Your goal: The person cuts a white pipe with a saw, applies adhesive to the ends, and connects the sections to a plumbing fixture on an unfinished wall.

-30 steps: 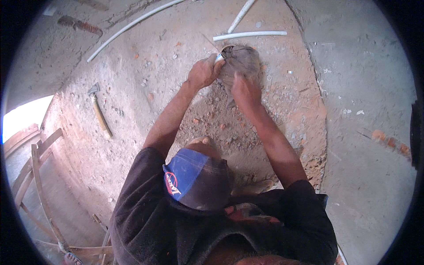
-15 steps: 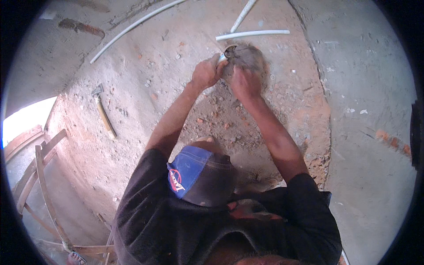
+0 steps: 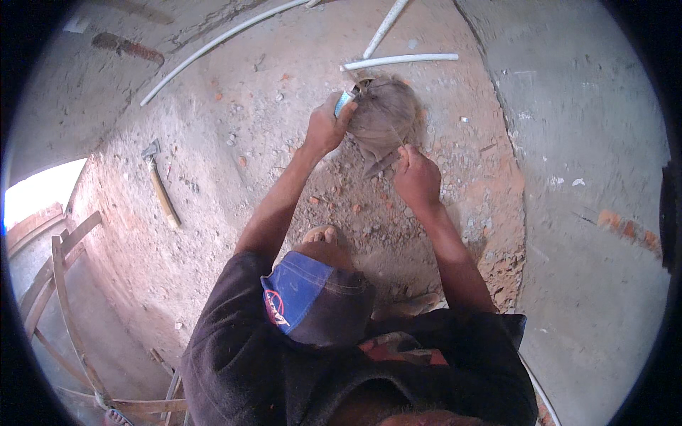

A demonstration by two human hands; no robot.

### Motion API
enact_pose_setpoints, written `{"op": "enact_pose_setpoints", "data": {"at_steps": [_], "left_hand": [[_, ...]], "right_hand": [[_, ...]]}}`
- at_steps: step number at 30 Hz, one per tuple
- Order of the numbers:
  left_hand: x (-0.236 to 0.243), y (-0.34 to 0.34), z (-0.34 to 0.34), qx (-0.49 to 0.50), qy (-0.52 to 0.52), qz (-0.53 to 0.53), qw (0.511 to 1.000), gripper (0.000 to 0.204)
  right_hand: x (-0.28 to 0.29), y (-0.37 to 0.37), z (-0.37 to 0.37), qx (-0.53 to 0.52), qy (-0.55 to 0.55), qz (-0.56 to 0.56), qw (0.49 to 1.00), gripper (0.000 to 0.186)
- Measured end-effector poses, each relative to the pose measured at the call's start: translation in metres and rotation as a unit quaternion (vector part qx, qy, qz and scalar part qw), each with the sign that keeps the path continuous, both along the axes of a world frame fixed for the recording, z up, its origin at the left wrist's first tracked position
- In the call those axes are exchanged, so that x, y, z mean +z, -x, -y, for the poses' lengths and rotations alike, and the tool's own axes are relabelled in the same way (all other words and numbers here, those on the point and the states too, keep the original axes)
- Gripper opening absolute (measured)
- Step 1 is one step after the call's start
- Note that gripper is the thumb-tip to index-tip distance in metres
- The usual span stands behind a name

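Note:
My left hand is closed around a small light-blue and white cylinder, its thumb along the side. Just beyond it, a dark ring-like opening shows at the edge of a dusty grey-brown bundle, which looks like cloth or a bag. The bundle rests on the rubble-strewn floor, a dark pointed flap at its near side. At the bundle's near right, my right hand is closed with thumb and forefinger pinched. A thin pale strand seems to run toward those fingertips, but what they hold is too small to make out.
A hammer-like tool with a wooden handle lies at the left. White pipes lie beyond the bundle, and a longer one curves at far left. A wooden frame stands lower left; a grey wall rises right.
My right hand has drawn back toward me and to the right, uncovering more of the bundle and its pointed flap. My left hand stays at the cylinder, now tilted more upright. The view shifted slightly.

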State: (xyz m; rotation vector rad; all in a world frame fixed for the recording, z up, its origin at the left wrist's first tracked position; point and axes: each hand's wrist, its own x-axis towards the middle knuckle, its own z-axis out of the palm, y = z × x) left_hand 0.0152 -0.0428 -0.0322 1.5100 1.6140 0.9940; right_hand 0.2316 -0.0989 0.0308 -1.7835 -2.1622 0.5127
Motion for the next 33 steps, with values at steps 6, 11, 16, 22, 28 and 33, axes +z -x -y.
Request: {"op": "enact_pose_setpoints", "data": {"at_steps": [6,11,16,22,28,33], "left_hand": [[0.044,-0.01,0.011,0.018,0.072,0.178,0.981,0.048],[0.068,-0.023,0.02,0.013,0.05,0.365,0.93,0.034],[0.085,-0.049,0.02,0.081,0.078,0.505,0.856,0.026],[0.203,-0.071,0.001,0.113,0.042,0.385,0.915,0.016],[0.382,-0.081,0.022,0.039,-0.007,0.1,0.994,0.027],[0.516,-0.126,0.055,-0.064,0.121,0.201,0.97,0.03]], "right_hand": [[0.018,-0.006,-0.01,-0.057,0.021,-0.103,0.993,0.019],[0.009,0.005,-0.005,-0.062,0.089,-0.232,0.967,0.018],[-0.003,0.026,0.013,0.038,-0.026,-0.227,0.973,0.018],[0.141,0.038,0.013,-0.118,0.137,-0.346,0.92,0.028],[0.314,-0.014,0.044,-0.13,0.096,-0.217,0.963,0.03],[0.5,-0.084,0.087,-0.101,0.16,-0.156,0.97,0.035]]}}
